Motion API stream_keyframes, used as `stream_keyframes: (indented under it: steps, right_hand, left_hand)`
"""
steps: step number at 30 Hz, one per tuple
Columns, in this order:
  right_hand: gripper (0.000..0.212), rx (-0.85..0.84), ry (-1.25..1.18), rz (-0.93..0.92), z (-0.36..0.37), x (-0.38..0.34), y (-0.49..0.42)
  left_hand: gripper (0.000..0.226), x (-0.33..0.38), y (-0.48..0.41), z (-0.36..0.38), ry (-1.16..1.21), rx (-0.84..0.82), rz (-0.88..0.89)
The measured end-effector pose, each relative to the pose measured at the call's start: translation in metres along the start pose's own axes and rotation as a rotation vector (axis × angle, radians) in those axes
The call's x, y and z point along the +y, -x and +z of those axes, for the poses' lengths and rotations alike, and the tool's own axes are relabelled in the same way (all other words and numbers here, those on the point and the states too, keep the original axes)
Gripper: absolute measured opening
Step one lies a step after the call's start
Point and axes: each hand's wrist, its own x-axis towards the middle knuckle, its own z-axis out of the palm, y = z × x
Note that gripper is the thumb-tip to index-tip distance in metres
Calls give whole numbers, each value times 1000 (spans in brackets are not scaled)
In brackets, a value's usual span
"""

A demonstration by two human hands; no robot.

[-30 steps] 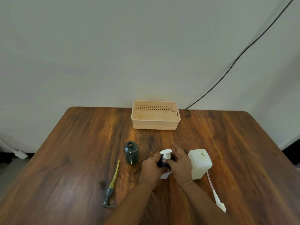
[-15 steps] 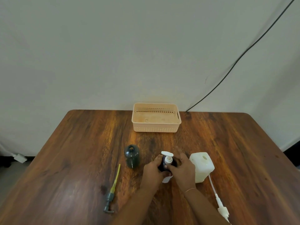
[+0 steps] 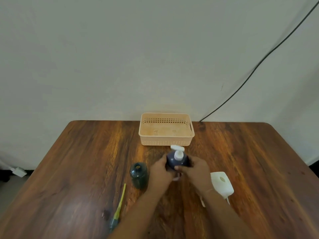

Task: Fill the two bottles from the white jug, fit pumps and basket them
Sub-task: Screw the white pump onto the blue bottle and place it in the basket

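Note:
A dark blue bottle (image 3: 175, 161) with a white pump (image 3: 177, 151) fitted on its neck is held above the table between both hands. My left hand (image 3: 159, 171) grips its left side and my right hand (image 3: 196, 168) its right side. The bottle is just in front of the peach basket (image 3: 166, 143), which holds nothing. A dark green bottle (image 3: 139, 175) stands open-necked to the left of my hands. A yellow-tubed pump (image 3: 119, 209) lies on the table near the left forearm. The white jug (image 3: 221, 182) stands to the right of my right wrist.
The wooden table (image 3: 77, 169) reaches to a pale wall. A black cable (image 3: 259, 64) runs down the wall to the table's back edge, right of the basket. A white tube (image 3: 227, 200) lies just below the jug.
Both hands lifted the blue bottle off the table and carried it away from me toward the basket. The camera tilted, so everything sits lower in view.

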Motion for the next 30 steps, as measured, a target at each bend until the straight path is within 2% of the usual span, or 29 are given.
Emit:
stream_keyframes:
  steps: [6, 10, 13, 22, 30]
  right_hand:
    - [47, 33, -10, -140, -16, -65, -105]
    - [48, 26, -128, -91, -4, -70, -168]
    - [45, -10, -116, -42, 9, -55, -203]
    - [50, -75, -42, 18, 32, -11, -242]
    - [47, -98, -33, 41, 35, -6, -254]
  left_hand:
    - [50, 67, -92, -36, -3, 4, 97]
    - [52, 63, -153, -40, 81, -11, 68]
    - [51, 45, -190, -32, 124, -45, 14]
    - [46, 10, -230, -7, 152, -87, -103]
    - [42, 5, -240, -5, 167, -83, -136]
